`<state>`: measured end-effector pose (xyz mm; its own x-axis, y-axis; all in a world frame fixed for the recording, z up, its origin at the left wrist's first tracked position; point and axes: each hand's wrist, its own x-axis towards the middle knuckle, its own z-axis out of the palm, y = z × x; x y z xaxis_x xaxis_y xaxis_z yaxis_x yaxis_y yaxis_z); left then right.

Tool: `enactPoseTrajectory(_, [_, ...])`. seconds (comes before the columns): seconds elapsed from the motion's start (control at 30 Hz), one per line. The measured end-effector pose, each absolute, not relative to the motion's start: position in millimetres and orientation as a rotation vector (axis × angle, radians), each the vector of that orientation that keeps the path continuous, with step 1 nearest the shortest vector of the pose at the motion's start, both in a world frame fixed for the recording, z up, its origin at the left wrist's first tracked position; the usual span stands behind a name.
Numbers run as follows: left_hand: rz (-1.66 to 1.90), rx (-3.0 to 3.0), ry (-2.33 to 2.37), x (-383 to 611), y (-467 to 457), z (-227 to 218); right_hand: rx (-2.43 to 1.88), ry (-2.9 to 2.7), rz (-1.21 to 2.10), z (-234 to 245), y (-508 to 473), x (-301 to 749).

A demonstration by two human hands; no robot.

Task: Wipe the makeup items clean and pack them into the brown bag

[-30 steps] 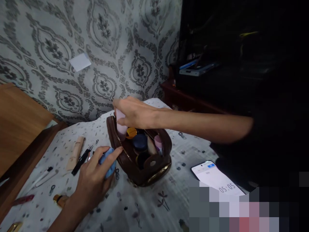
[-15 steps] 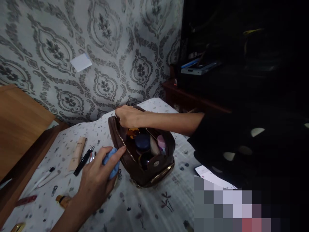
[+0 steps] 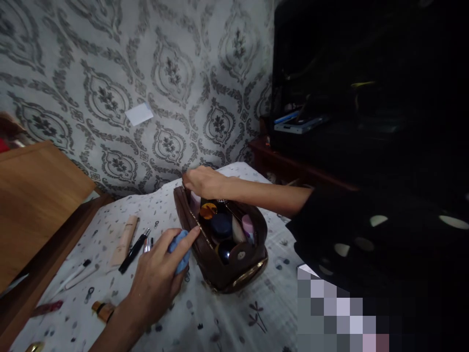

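Observation:
A brown cosmetic bag [image 3: 208, 266] with gold zips lies unzipped on the patterned cloth. Inside it show a dark blue round case [image 3: 221, 225], an amber-coloured item [image 3: 208, 211], a pink-capped bottle [image 3: 248, 225], a pale tube [image 3: 239, 230] and a shiny dark round item [image 3: 224, 251]. My left hand [image 3: 159, 266] is closed around a light blue, soft-looking round item [image 3: 182, 259], its index finger reaching to the bag's near left rim. Over the bag's far end, my right hand [image 3: 205, 182] is closed on the rim; its fingertips are hidden.
Left on the cloth lie a beige tube [image 3: 125, 240], a black pen-like item [image 3: 134, 251], thin brush-like sticks [image 3: 75, 275], a red tube [image 3: 47, 308] and a gold-capped bottle [image 3: 102, 310]. Wooden furniture [image 3: 44, 195] stands left, a dark red ledge [image 3: 289, 164] right.
The view has tilted, so everything sits slightly lower and further right. My left hand keeps the blue item beside the bag. My right hand stays at the bag's far end, slightly raised.

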<state>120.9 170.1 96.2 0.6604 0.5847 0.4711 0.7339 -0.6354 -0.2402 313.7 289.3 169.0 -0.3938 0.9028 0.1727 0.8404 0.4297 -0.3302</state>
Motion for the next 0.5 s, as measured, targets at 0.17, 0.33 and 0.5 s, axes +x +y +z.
enactPoseTrajectory(0.17, [-0.536,-2.505,-1.068,109,162,89,-1.539,-2.225,0.073,188,267,335])
enactPoseTrajectory(0.33, [-0.706,-2.558,-1.160,85,151,68,-1.372,-2.296,0.078,178,221,344])
enactPoseTrajectory(0.5, [-0.694,-2.601,-1.327,64,143,50,-1.160,-2.464,0.271,148,168,328])
